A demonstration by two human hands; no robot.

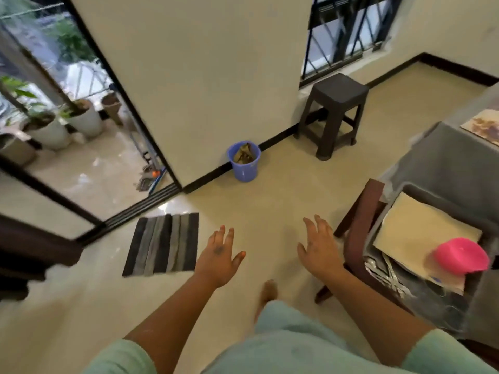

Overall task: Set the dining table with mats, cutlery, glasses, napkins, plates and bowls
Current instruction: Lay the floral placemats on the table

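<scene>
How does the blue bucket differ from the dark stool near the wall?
The blue bucket is round and open at the top with something brownish inside; the dark stool is square-topped, stands on four legs and carries nothing. The bucket is light blue, the stool dark brown-grey. The bucket is lower than the stool. The bucket stands by the plain wall, the stool below the barred window. Both stand upright on the floor, near the dark skirting.

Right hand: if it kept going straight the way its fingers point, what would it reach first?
Probably nothing soon. The right hand is open, fingers pointing ahead over bare floor; the dark stool by the wall lies roughly in that line, though depth is unclear. The chair stays beside it.
</scene>
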